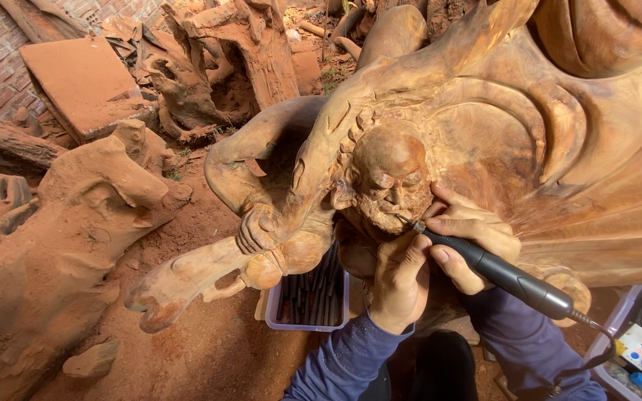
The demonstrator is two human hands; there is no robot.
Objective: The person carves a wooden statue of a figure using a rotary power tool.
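A single head-worn camera is looking steeply down and forward from just above the person's arms, sitting very close to the large reddish-brown carved wooden sculpture [484,126] that is filling the right and centre of the view. It is taking in the red-dust ground [209,349] below and rough dust-coated tree stumps [53,245] at left. No second view is sharing the scene.

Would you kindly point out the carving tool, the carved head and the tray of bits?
carving tool [510,276], head view, black handle.
carved head [389,167], head view, forehead.
tray of bits [270,308], head view, left wall.
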